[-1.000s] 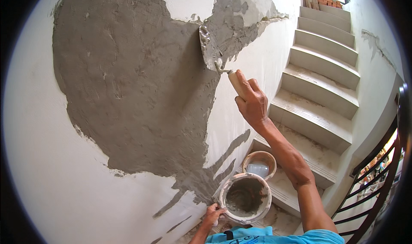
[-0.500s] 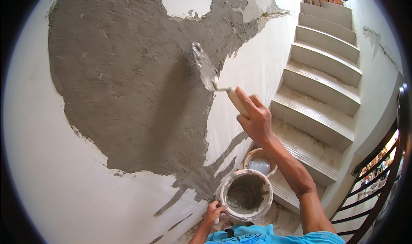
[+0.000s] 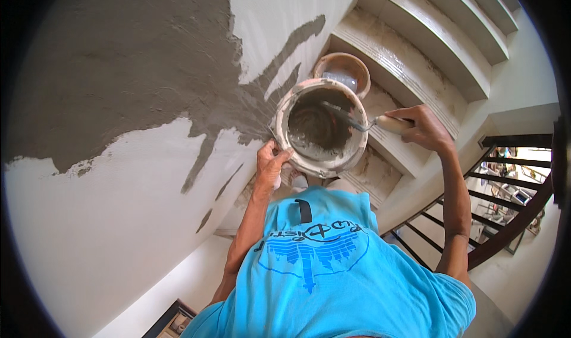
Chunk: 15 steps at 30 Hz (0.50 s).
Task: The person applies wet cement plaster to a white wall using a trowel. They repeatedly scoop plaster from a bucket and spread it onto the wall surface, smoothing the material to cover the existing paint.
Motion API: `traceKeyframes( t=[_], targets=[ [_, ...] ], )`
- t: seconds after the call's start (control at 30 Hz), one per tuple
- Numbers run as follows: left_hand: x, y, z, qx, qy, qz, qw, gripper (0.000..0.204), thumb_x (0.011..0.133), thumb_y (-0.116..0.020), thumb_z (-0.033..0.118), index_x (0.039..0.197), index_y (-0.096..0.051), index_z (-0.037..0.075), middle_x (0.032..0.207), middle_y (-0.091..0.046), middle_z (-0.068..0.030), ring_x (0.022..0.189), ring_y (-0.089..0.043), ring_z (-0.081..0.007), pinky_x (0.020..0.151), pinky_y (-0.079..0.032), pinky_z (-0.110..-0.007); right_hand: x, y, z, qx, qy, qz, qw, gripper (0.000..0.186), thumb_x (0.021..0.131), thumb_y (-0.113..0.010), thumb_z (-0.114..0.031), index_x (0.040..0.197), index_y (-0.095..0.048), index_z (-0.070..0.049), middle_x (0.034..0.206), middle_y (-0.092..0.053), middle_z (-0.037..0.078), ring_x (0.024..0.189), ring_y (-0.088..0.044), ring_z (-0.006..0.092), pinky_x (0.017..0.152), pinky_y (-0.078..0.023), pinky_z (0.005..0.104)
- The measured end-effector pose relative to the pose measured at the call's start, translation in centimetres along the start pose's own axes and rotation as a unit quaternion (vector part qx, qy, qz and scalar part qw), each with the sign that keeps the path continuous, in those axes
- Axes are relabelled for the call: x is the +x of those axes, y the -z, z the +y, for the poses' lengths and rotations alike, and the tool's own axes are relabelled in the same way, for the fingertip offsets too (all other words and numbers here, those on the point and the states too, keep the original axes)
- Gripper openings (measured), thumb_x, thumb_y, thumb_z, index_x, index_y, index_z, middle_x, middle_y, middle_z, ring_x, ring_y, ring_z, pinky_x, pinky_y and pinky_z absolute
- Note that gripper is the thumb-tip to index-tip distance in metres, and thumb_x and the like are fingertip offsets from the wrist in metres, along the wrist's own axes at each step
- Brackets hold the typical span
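Note:
My right hand [image 3: 425,129] is closed round the pale handle of a trowel [image 3: 394,124]. The trowel's blade reaches over the rim into a bucket [image 3: 361,140], and its tip is hard to make out against the wet grey mortar [image 3: 315,121] inside. With thumb and fingers, my left hand [image 3: 272,162] grips the near left rim of that bucket. The bucket's rim is smeared with mortar. Left of it, a broad patch of grey mortar [image 3: 119,70] covers part of the white wall [image 3: 125,201].
A second, tan bucket [image 3: 358,64] stands just behind the first, with something pale in it. White stairs [image 3: 410,58] rise at the upper right. A dark railing [image 3: 505,225] curves along the right side. Below, a dark-framed item [image 3: 169,320] shows at the lower left.
My right hand has brought the trowel down from the mortared wall into the bucket. My left hand still holds the rim. The view has tilted down.

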<state>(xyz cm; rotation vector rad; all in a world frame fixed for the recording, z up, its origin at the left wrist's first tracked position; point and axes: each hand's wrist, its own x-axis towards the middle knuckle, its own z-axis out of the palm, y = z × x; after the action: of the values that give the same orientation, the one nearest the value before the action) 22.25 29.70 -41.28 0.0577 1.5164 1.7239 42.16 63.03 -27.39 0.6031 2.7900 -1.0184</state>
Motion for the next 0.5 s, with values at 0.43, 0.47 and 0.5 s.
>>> traceKeyframes(
  t=[0.43, 0.47, 0.5],
  targets=[
    [1.1, -0.4, -1.1, 0.172, -0.081, -0.043, 0.981, 0.018, 0.085, -0.075, 0.013, 0.096, -0.065, 0.003, 0.088, -0.066, -0.0028, 0.075, -0.059, -0.0071, 0.064, -0.048, -0.024, 7.4, -9.4, 1.2, -0.177, 0.07, -0.141, 0.971, 0.037, 0.064, -0.077, -0.007, 0.1, -0.08, -0.012, 0.087, -0.074, 0.017, 0.087, -0.072, 0.0365, 0.078, -0.058, 0.0474],
    [0.9, -0.8, -0.7, 0.171, -0.084, -0.037, 0.981, 0.018, 0.084, -0.075, 0.014, 0.09, -0.063, 0.003, 0.082, -0.064, -0.003, 0.072, -0.057, -0.0077, 0.063, -0.047, -0.025, 7.7, -9.3, 1.3, -0.166, 0.085, -0.159, 0.969, 0.037, 0.064, -0.077, -0.007, 0.1, -0.08, -0.012, 0.087, -0.074, 0.017, 0.087, -0.072, 0.0366, 0.078, -0.058, 0.0474],
    [0.6, -1.4, -0.1, 0.169, -0.088, -0.03, 0.981, 0.02, 0.083, -0.075, 0.015, 0.084, -0.06, 0.003, 0.076, -0.061, -0.0031, 0.069, -0.054, -0.0083, 0.062, -0.046, -0.026, 8.1, -9.3, 1.4, -0.155, 0.1, -0.177, 0.967, 0.037, 0.063, -0.078, -0.007, 0.1, -0.08, -0.011, 0.086, -0.074, 0.017, 0.086, -0.072, 0.0367, 0.078, -0.058, 0.0474]
  ],
)
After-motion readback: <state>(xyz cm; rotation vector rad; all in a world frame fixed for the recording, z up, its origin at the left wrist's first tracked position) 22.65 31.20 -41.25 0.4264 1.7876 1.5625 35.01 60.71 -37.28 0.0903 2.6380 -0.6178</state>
